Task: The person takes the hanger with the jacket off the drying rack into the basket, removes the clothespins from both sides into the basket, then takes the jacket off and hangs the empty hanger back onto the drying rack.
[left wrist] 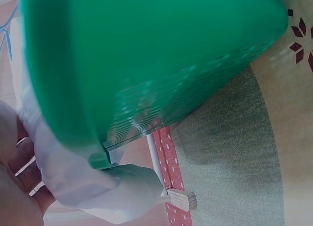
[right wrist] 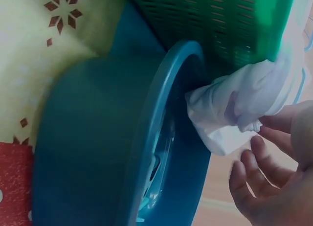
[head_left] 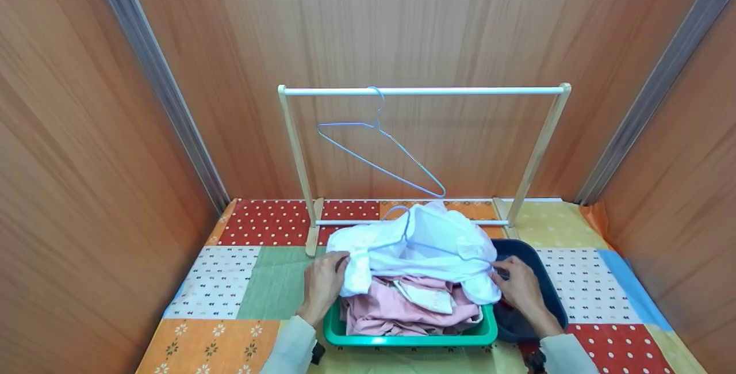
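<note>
A white shirt point(head_left: 437, 247) lies spread over the green basket point(head_left: 411, 340), with a blue hanger point(head_left: 407, 229) on it whose hook stands up at the back. My left hand point(head_left: 325, 282) grips the shirt's left side; in the left wrist view the fingers point(left wrist: 29, 174) lie against the cloth. On the other side, my right hand point(head_left: 520, 287) pinches the shirt's right end, its thumb and forefinger meeting on the fabric in the right wrist view, the other fingers point(right wrist: 259, 174) loosely bent. Pink clothes point(head_left: 402, 308) fill the basket beneath the shirt.
Behind the basket stands a wooden rack with a white rail point(head_left: 471, 91), from which another blue hanger point(head_left: 379, 158) hangs. A dark blue basin point(head_left: 555, 299) sits against the basket's right side, holding further hangers. Patchwork cloth covers the table; wooden panels enclose it.
</note>
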A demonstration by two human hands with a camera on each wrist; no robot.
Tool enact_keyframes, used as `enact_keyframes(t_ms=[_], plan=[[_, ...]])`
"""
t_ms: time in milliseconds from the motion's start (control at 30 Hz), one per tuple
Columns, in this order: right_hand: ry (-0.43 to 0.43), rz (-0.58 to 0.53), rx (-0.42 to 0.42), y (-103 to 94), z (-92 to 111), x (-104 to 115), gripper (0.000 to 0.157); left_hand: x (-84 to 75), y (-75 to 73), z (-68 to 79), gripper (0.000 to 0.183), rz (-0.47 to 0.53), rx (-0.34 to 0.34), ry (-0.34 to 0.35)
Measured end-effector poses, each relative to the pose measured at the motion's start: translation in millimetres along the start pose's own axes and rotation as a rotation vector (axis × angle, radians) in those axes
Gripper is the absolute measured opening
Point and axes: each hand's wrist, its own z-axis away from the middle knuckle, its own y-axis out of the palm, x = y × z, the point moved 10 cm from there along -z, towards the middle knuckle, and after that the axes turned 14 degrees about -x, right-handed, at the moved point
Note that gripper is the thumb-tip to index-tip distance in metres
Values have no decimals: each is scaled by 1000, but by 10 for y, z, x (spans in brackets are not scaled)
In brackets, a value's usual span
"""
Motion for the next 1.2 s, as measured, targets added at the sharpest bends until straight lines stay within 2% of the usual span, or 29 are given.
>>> enact_keyframes(t_ms=[133,300,400,567,633,767,900,1033,1200], plan=[[-12,-11,-14,-5,-21,74,29,-2,1,-3,13,3,5,-9],[-68,-17,-81,-78,-25,214,29,1,0,-2,13,17,11,-19],[-128,-30,-160,-172,-16,339,29,2,-2,-3,13,14,9,-17],[-253,-62,-339,-373,23,590,28,-1,-4,-5,13,12,5,-14],[-290,-76,-376,-417,39,674,26,-3,-7,-7,13,14,4,-14],[-289,-90,-336,-382,39,733,24,-4,-14,-9,12,18,0,-17],[-231,-66,-240,-261,26,662,22,-2,-16,-9,12,17,-6,-12],[-196,-66,-180,-176,17,596,20,7,-12,-3,12,4,-10,-4],[-164,-99,-143,-102,-3,529,18,7,-7,5,12,3,-6,-3]])
